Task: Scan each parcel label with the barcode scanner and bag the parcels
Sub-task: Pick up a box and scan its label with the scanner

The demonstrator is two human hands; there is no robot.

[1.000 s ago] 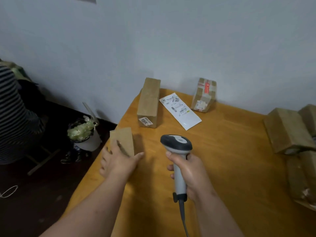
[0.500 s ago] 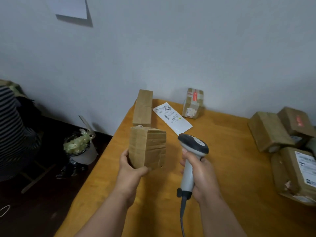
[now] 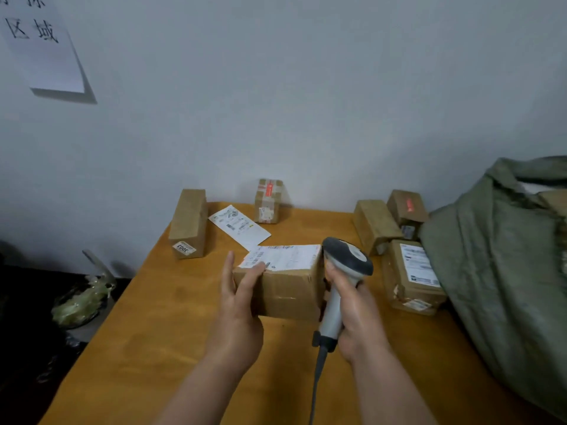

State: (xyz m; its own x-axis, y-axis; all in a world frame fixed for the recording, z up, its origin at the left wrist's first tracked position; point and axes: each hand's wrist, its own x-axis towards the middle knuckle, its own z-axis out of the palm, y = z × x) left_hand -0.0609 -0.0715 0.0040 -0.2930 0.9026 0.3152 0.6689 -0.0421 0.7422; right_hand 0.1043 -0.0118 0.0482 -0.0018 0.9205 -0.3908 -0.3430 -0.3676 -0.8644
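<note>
The left hand (image 3: pixel 237 305) holds the parcel (image 3: pixel 285 283) above the desk (image 3: pixel 159 342) by its left end, label (image 3: pixel 283 257) up. The right hand (image 3: pixel 357 314) has its grip wrapped around the barcode scanner (image 3: pixel 343 277), touching the parcel's right end.

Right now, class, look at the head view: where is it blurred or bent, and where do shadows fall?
Head view: dim, soft light; the green sack at the right edge is smeared; the wide lens bows the wooden table; the paper sign casts a shadow on the wall; print on the held parcel's label is unreadable.
</note>
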